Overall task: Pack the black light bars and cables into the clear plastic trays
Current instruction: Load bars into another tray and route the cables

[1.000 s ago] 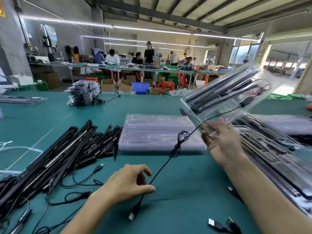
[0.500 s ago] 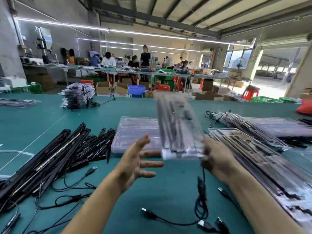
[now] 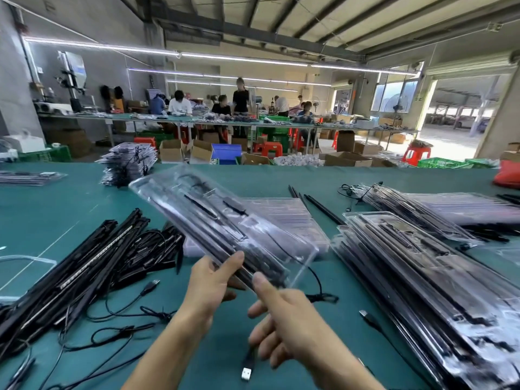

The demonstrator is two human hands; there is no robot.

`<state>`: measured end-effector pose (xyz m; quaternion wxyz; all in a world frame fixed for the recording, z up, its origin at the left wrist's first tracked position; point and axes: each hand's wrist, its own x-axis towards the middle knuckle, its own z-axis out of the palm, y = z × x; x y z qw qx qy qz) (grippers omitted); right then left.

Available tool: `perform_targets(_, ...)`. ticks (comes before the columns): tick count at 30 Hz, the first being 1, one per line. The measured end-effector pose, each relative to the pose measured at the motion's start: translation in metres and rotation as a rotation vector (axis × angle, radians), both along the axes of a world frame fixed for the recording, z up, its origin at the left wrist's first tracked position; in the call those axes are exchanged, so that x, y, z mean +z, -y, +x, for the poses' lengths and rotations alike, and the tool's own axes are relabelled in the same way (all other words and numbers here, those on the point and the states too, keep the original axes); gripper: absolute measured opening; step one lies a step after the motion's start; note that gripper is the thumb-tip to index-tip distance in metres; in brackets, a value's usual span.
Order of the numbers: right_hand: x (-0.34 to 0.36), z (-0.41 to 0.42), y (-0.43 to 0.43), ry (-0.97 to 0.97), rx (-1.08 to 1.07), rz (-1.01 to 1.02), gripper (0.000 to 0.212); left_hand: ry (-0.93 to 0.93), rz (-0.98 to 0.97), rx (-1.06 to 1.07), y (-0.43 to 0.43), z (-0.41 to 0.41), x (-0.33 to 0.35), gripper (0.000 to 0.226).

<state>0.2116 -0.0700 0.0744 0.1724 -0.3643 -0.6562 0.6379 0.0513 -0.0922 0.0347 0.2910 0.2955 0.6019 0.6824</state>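
Observation:
A clear plastic tray (image 3: 225, 220) holding black light bars and a cable hangs slanted above the table, far end up to the left. My left hand (image 3: 208, 285) grips its near end, thumb on top. My right hand (image 3: 287, 319) is beside it, with its thumb against the tray's near edge and its fingers curled beneath. A black cable (image 3: 318, 288) trails from the tray. A USB plug (image 3: 247, 371) shows just below my right fingers; whether they hold it I cannot tell. Loose black light bars and cables (image 3: 84, 263) are piled at the left.
A stack of empty clear trays (image 3: 287, 215) lies behind the held tray. Packed trays (image 3: 422, 277) are stacked at the right, with more (image 3: 436, 209) behind them and another stack (image 3: 129, 161) at the far left. Loose cables lie on the green table (image 3: 70, 204). People work at distant benches.
The tray swung from my right side to the centre and now slants up to the left. My left hand rose from the table and took hold of its near end.

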Motion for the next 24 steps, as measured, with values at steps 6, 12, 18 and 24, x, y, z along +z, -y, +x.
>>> perform_targets(6, -0.038, 0.012, 0.013, -0.005, -0.141, 0.127, 0.058, -0.122, 0.000, -0.101, 0.002, 0.013, -0.012, 0.019)
perform_targets(12, -0.059, 0.022, 0.029, -0.307, -0.226, -0.365, 0.060, 0.021, -0.079, -0.058, -0.001, -0.004, -0.023, 0.018)
perform_targets(18, -0.065, -0.011, 0.034, -0.391, -0.215, -0.777, 0.068, 0.077, -0.063, -0.246, 0.011, -0.005, -0.041, 0.062)
perform_targets(24, -0.056, -0.010, 0.016, -0.742, -0.568, -0.680, 0.041, 0.080, -0.098, -0.253, 0.002, -0.009, -0.041, 0.069)
